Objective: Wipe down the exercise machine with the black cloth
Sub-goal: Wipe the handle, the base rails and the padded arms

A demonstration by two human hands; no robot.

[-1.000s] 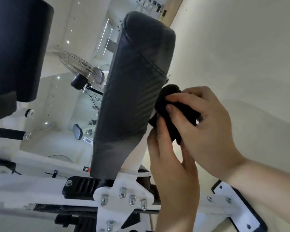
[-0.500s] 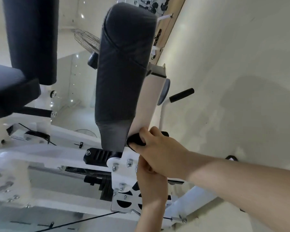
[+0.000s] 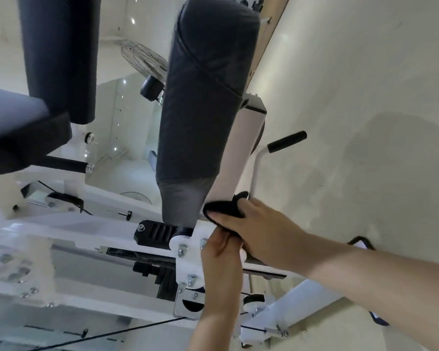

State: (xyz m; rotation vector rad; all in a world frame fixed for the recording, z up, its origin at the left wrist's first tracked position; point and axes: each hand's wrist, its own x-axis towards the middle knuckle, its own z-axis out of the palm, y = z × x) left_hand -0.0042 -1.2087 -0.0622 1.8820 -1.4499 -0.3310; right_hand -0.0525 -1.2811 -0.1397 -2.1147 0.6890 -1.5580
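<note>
- Gripping the black cloth point(image 3: 222, 209), the right hand point(image 3: 261, 224) curls its fingers round the bunched fabric and presses it to the exercise machine point(image 3: 61, 239).
- The cloth sits at the lower end of the white upright arm point(image 3: 238, 158), just beside the bottom edge of the dark back pad point(image 3: 205, 110) fixed to the front of that arm.
- A fold of the cloth pokes out above the right hand's knuckles, touching the white arm.
- The left hand point(image 3: 221, 264) reaches up from below, its fingers fairly straight and close together, lying over the white bolted bracket plate point(image 3: 185, 264).
- Its fingertips are tucked under the right hand, so I cannot tell whether they pinch the cloth or only touch it.
- A black ribbed block point(image 3: 157, 231) sits at the foot of the back pad, touching the bracket's upper left corner.
- A black handle grip point(image 3: 287, 141) juts out on a white tube to the right of the upright arm, apart from both hands.
- A dark roller pad point(image 3: 58, 54) hangs at the upper left, with a seat pad point(image 3: 23, 133) just beside and below it.
- A wire-caged fan point(image 3: 145, 62) shows between the roller pad and the back pad, farther off.
- A pale wall point(image 3: 352, 97) fills the right side.
</note>
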